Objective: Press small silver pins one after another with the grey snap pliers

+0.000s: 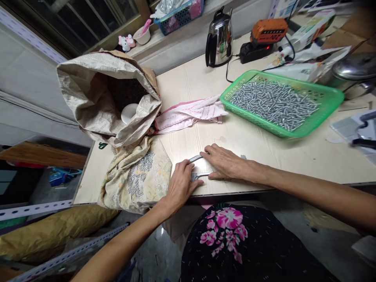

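Note:
At the front edge of the table, my left hand (182, 181) is closed on the left end of a grey metal tool with two bars (202, 174). My right hand (222, 161) grips its right end, fingers on the upper bar and thumb at the lower one. Fingers cover both ends of the tool, so its exact kind is not clear. Just left of my left hand, small silvery metal pins (138, 178) lie on a patterned yellowish cloth (160, 160). Many similar pins fill a green plastic basket (326, 100) at the right.
A large woven sack (85, 94) stands open at the left, with a white bowl (129, 113) inside. Behind my hands lies a pink-and-white cloth (190, 114). At the back are a metal kettle (221, 37), an orange battery (268, 31) and a black charger (254, 53).

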The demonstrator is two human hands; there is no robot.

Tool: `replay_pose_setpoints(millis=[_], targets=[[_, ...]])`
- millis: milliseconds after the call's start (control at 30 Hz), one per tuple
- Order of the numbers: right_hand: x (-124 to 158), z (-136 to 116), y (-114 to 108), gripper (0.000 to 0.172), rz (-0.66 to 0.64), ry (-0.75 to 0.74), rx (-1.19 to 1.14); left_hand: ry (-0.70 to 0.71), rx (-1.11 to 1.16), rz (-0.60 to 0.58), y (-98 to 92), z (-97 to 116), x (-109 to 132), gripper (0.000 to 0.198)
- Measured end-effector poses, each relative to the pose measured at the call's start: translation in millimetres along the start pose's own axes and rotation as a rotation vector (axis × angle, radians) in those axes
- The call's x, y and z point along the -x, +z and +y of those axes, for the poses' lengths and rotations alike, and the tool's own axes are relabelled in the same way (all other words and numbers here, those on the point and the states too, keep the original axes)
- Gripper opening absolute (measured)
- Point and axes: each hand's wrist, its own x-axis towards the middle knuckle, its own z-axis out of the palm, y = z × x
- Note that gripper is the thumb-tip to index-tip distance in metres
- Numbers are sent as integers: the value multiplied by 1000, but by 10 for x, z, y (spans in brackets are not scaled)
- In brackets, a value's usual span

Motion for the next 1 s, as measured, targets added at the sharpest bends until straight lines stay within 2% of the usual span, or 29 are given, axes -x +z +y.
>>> replay_pose_setpoints(millis=[67,100,167,267,400,500,667,767,867,900,1000], targets=[[6,-3,-2,73,-16,39,-4,125,-28,-64,62,-20,-175,59],[9,-6,-12,72,-15,54,-3,160,-35,-101,83,-40,-258,62],[14,-17,-41,59,2,60,15,197,-44,-166,98,-82,-390,59],[16,-29,-73,37,15,42,60,207,-56,-217,77,-107,-478,44],[16,-5,-3,23,38,22,44,191,-65,-226,82,-67,-463,27],[15,14,113,15,88,6,0,192,-103,-212,122,-35,-462,23],[13,-8,209,20,116,-4,-18,187,-125,-192,162,-43,-520,29],[13,56,99,14,76,12,24,154,-122,-104,210,-35,-433,27],[-40,189,-132,46,1,-17,21,151,-135,57,315,52,-189,39],[-78,215,-213,50,5,-37,16,168,-143,81,356,99,-91,44],[-234,122,-375,33,105,-121,29,213,-161,66,451,253,178,54]])
